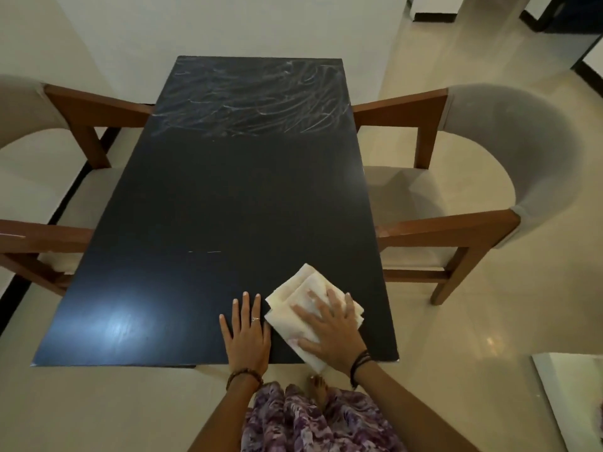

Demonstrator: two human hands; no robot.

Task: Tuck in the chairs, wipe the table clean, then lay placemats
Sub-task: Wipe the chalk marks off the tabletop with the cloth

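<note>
A dark rectangular table point(228, 197) fills the middle of the view, with pale wipe streaks across its far end. A folded cream cloth point(295, 298) lies near the table's front right corner. My right hand point(329, 327) presses flat on the cloth with fingers spread. Just left of it, my left hand point(246, 334) rests flat on the bare tabletop, touching nothing else. One wooden armchair with a grey padded back point(483, 177) stands at the right side, its arms reaching the table edge. Another such chair point(42, 151) stands at the left side.
The pale tiled floor point(456, 321) surrounds the table. A white wall runs behind the far end. A white object's edge point(567, 386) shows at the lower right. My patterned purple clothing and a bare foot are below the table's front edge.
</note>
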